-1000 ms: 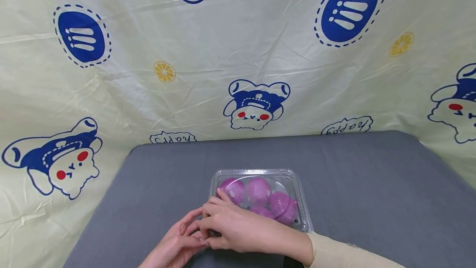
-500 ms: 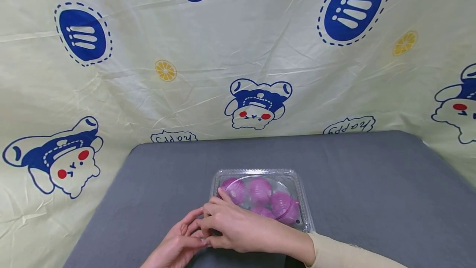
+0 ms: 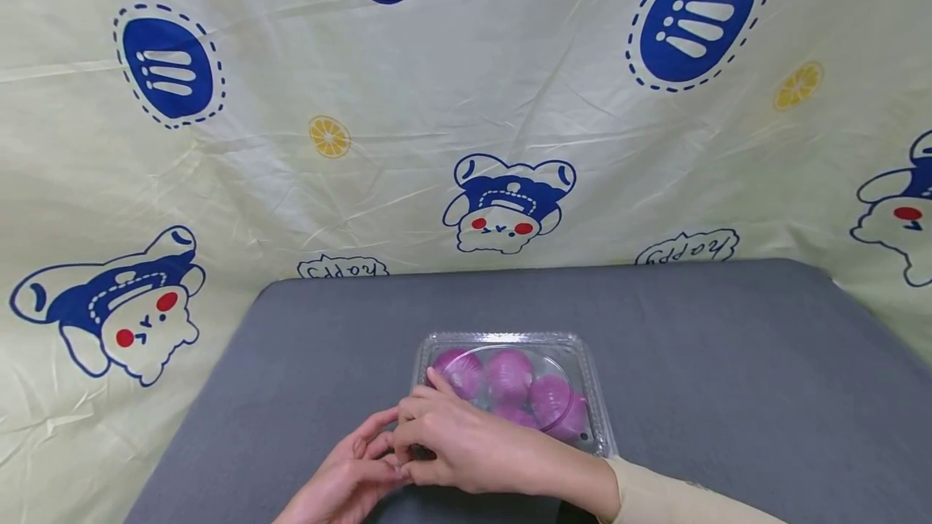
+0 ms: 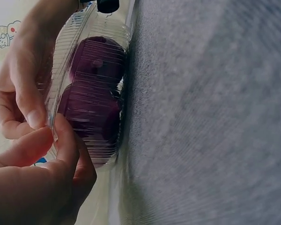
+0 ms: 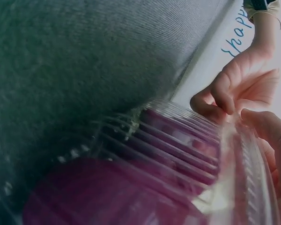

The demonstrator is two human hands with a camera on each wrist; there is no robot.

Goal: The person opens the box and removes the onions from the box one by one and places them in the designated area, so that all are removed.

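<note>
A clear ribbed plastic box with its lid down holds several purple onions on the grey table. At its near left corner, the left hand pinches the rim between thumb and forefinger, as the left wrist view shows. The right hand lies over the box's near left part, its thumb and fingers at the same corner, touching the rim beside the left fingertips. In the right wrist view, the onions show dark through the ribbed side wall. The right hand hides part of the lid.
The grey cloth-covered table stretches out around the box. Behind it hangs a pale curtain with blue cartoon prints and orange slices. A cream sleeve covers the right forearm.
Both hands keep their places at the box corner. The head view has shifted very slightly; nothing else has visibly moved.
</note>
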